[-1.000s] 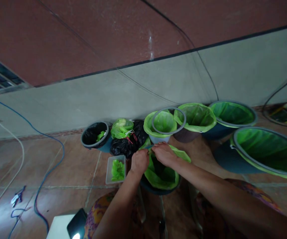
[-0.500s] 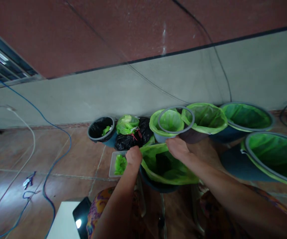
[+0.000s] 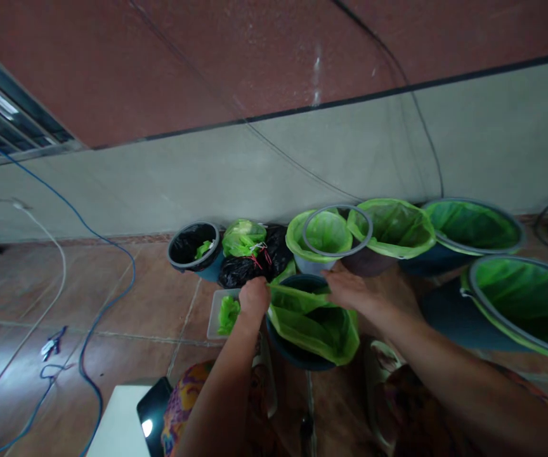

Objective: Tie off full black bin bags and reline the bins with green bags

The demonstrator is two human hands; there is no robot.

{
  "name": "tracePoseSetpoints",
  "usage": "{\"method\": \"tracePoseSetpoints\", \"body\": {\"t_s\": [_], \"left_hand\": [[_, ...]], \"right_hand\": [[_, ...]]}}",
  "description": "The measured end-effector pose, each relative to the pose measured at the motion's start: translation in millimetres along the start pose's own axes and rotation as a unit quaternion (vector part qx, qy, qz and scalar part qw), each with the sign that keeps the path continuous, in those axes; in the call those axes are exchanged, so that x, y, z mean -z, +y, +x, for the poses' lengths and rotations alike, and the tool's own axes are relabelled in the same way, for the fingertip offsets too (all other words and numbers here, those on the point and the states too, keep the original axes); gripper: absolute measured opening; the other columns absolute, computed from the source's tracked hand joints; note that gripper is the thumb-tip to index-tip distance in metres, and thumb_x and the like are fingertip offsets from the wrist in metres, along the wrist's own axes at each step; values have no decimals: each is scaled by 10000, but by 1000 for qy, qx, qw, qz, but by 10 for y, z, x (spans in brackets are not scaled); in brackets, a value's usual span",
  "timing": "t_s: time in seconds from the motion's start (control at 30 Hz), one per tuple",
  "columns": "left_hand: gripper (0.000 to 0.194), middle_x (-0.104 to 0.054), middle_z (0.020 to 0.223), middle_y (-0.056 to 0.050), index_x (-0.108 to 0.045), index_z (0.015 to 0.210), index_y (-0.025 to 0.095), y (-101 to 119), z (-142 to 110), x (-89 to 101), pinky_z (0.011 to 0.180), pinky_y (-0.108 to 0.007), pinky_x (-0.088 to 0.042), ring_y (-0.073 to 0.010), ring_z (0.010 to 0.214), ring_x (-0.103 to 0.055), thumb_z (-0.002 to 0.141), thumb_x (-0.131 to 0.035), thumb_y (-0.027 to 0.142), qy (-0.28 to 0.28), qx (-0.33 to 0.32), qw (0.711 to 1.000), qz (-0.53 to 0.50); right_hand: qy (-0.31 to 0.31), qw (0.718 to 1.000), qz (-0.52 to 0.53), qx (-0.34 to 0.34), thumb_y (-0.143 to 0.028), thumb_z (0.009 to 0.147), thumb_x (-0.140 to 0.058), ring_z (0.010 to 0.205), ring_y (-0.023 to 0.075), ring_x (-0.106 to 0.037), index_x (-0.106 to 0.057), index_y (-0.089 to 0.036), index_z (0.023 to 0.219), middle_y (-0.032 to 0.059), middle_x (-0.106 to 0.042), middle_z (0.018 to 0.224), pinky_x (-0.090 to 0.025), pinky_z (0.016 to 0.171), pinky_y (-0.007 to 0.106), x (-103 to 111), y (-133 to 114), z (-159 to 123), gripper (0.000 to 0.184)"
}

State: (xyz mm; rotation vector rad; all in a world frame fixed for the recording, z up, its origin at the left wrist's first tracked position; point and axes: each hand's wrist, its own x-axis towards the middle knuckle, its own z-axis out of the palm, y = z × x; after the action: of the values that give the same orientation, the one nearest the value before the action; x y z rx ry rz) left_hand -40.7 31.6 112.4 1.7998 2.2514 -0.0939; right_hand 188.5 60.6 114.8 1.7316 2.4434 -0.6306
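Note:
A dark blue bin (image 3: 281, 346) stands on the floor between my feet. Inside its mouth hangs a green bin bag (image 3: 312, 330), loose and partly folded, with part of the bin's far rim showing behind it. My left hand (image 3: 255, 297) is closed on the bag's edge at the left. At the far right of the mouth, my right hand (image 3: 347, 285) has its fingers closed on the bag's edge. A clear plastic tub (image 3: 214, 316) holding green folded bags (image 3: 228, 315) sits just left of my left hand.
Several bins with green liners, such as a near-right bin (image 3: 455, 311), line the wall. A loose grey ring (image 3: 371, 227) rests across two of them. Further left are a black-lined bin (image 3: 212, 266) and tied black bags (image 3: 238, 271). A phone (image 3: 153, 406) and blue cable (image 3: 112, 301) lie left.
The bag's far edge has come off the bin's back rim, which now shows. My right hand has shifted slightly right and down, and the bag's opening has narrowed.

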Motion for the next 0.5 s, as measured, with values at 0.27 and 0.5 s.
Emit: {"method": "tracePoseSetpoints", "body": {"t_s": [0.27,0.5], "left_hand": [[332,-727,1027,-105,-695,1044,188,318,-95,-10,881,-291,-499,-207,1010,-674,919,-391,231,6,-59,998,4],[335,-724,1020,-109,-690,1037,173,336,-113,-20,889,-289,-496,-209,1022,-668,934,-378,235,4,-53,999,6]], "right_hand": [[30,992,5,119,-377,761,-712,1234,295,-507,-455,-144,1387,151,-542,1350,-378,1043,382,-158,-453,-14,715],[46,996,-35,63,-380,878,-584,1099,287,-600,-591,-121,1189,161,-652,1180,-442,934,351,-226,-540,-46,405]]}}
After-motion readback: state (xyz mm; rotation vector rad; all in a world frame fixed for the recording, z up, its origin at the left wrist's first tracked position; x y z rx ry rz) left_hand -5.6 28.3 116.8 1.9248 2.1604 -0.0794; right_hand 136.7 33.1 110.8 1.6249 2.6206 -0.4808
